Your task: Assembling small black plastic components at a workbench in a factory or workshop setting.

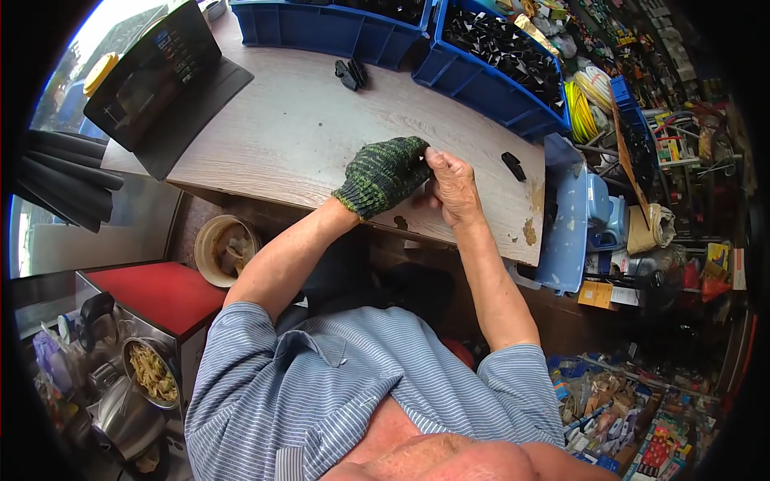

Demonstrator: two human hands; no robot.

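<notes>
My left hand [387, 172] wears a dark green and black knitted glove and is closed, fingers curled, above the front part of the wooden table [265, 132]. My bare right hand [454, 186] meets it at the fingertips, thumb and fingers drawn together in a pinch. Whatever lies between the two hands is too small or too hidden to make out. To the right of them, a small black plastic part [513, 166] rests on the tabletop. A few more black parts [350, 74] sit together farther back.
Two blue crates [489, 94] with many black parts line the table's back edge. At left stands a tablet in a dark case [160, 80]. A pale bucket [210, 255] is below the table. Blue plastic containers [597, 210] and crowded shelves are at right.
</notes>
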